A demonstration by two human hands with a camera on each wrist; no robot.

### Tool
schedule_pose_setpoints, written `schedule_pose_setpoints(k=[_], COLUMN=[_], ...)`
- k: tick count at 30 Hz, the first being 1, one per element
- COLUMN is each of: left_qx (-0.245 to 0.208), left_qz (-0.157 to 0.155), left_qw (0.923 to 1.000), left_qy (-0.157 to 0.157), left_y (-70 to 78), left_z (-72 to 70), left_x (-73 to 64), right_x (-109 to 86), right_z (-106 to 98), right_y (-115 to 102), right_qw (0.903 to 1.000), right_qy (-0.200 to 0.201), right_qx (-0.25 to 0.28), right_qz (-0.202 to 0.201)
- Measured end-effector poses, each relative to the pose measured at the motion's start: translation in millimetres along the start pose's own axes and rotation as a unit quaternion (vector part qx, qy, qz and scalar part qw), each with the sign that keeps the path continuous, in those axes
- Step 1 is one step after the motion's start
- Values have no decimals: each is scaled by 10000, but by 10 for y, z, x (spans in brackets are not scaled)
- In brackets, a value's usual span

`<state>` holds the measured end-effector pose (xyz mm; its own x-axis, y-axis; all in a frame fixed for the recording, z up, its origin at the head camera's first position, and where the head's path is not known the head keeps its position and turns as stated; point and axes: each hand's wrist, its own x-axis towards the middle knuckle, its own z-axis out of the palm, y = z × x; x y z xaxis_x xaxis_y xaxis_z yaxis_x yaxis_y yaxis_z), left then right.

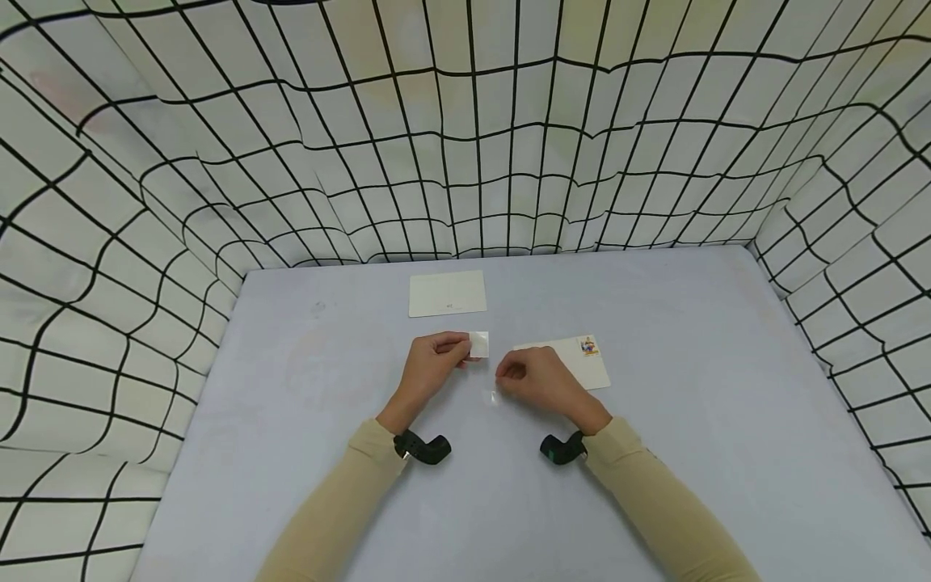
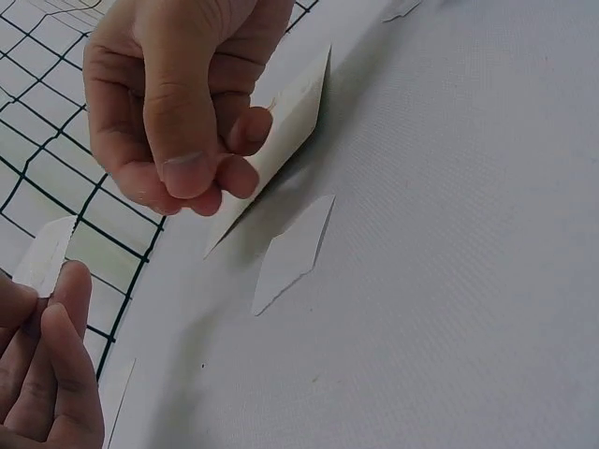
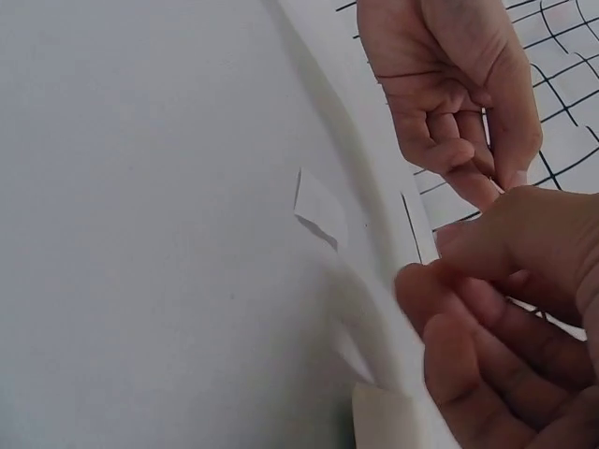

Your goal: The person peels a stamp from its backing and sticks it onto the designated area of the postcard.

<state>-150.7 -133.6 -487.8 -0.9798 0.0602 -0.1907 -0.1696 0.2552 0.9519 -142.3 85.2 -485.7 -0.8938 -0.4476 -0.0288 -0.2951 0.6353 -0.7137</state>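
Observation:
In the head view my left hand [image 1: 431, 364] pinches a small white paper square [image 1: 479, 344], slightly glossy, between thumb and fingers. The same paper square [image 2: 47, 254] stands up from the fingertips in the left wrist view. Close by on the right, my right hand [image 1: 541, 378] has its fingers curled and thumb tip against them, with nothing visible between. Below its fingertips a small white scrap of paper [image 2: 295, 253] lies with an edge raised. A cream envelope-like card [image 1: 595, 370] with a colourful stamp [image 1: 589, 346] in its corner sits partly hidden behind the right hand.
Farther back on the white-covered table [image 1: 327, 364] lies another cream card [image 1: 447, 293], with a tiny mark near its lower edge. Black netting [image 1: 473, 145] over white sheeting encloses the back and sides. Dark camera mounts [image 1: 425, 449] are on both wrists.

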Motion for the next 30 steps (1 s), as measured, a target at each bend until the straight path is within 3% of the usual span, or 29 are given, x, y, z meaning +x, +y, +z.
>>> schedule_pose_setpoints(k=[5, 8, 13, 18, 26, 30], left_qx=[7, -14, -57, -77, -163, -260], left_qz=[16, 34, 87, 55, 51, 45], left_qw=[10000, 10000, 9999, 9999, 9997, 9994], left_qy=[-2, 4, -57, -142, -193, -210], left_y=[12, 22, 25, 31, 59, 65], left_z=[-4, -2, 12, 25, 30, 24], left_x=[-8, -16, -30, -35, -50, -53], right_x=[4, 15, 61, 120, 186, 206], right_z=[-34, -57, -78, -94, -92, -90], right_y=[-15, -23, -22, -26, -13, 0], right_qw=[9977, 9918, 9723, 9517, 9201, 9106], right_qy=[544, 932, 1482, 1705, 2018, 2075], right_qx=[138, 174, -50, -459, -1113, -1335], right_qz=[-374, -862, -1806, -2513, -3168, -3317])
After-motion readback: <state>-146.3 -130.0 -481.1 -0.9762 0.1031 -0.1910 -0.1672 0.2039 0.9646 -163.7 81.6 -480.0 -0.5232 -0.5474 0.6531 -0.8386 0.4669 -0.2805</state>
